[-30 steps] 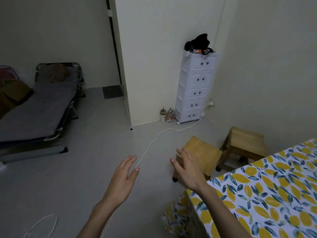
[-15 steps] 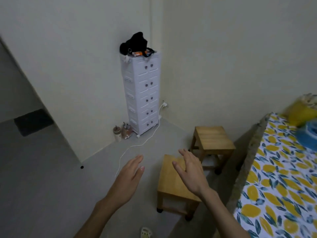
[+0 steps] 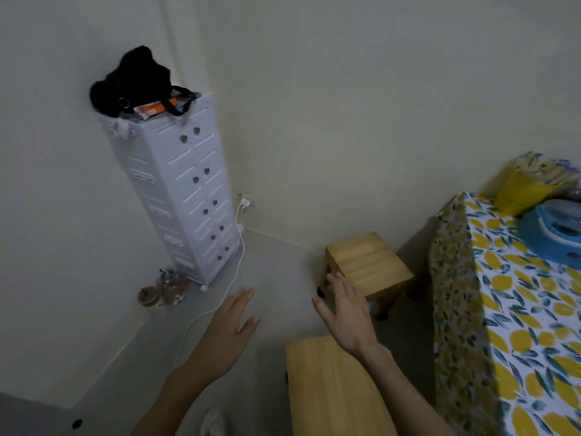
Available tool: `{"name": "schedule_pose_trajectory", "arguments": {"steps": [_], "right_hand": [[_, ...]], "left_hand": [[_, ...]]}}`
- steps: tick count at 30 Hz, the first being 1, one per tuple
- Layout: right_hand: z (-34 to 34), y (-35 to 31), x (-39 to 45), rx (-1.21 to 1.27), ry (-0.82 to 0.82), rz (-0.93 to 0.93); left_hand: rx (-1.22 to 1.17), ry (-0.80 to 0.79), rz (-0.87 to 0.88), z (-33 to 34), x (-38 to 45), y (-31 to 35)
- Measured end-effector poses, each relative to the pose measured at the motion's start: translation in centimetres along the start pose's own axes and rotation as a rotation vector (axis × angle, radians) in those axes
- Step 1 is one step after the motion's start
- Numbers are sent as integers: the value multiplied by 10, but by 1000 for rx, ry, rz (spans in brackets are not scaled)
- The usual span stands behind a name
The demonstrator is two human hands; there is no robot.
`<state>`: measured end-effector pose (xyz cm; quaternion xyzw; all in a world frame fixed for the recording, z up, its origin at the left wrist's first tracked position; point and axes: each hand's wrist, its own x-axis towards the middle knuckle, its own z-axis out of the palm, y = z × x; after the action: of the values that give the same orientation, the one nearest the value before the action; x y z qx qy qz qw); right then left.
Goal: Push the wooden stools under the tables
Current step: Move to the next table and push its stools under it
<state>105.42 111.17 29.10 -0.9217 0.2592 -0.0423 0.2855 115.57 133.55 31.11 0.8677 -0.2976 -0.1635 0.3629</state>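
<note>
Two light wooden stools stand on the grey floor. The near stool [image 3: 327,388] is at the bottom centre, just under my right forearm. The far stool [image 3: 367,265] sits beyond it, close to the corner of the table [image 3: 456,278] covered by a lemon-print cloth. My right hand [image 3: 345,316] hovers open above the gap between the two stools, touching neither. To its left, over bare floor, my left hand [image 3: 229,332] is open too.
A tall white drawer tower [image 3: 185,196] with a black bag [image 3: 132,80] on top stands in the corner. A white cable [image 3: 232,278] runs from a wall socket across the floor. Small bottles [image 3: 160,291] sit by the tower. A blue container [image 3: 556,231] is on the table.
The view has swung right and closer. The near stool now lies at the bottom of the frame and the far stool sits nearer the table corner. Both hands stay open and raised.
</note>
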Motion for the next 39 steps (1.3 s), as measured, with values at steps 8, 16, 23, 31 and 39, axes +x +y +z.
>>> {"name": "schedule_pose_trajectory", "arguments": {"steps": [8,16,23,31,39], "right_hand": [[27,-21,129,75,160,305],[52,14,212,120,249,632],[97,119,290,182,274,863],[211,238,382,172,258,1045],[310,308,442,81,504,1208]], "left_hand": [[68,-300,239,-45,211,-38],[191,-535,430,4,379,-46],[297,-722,583,119,522,-63],[452,-853,639,288,642,-139],[447,-928,920,424,717,-196]]}}
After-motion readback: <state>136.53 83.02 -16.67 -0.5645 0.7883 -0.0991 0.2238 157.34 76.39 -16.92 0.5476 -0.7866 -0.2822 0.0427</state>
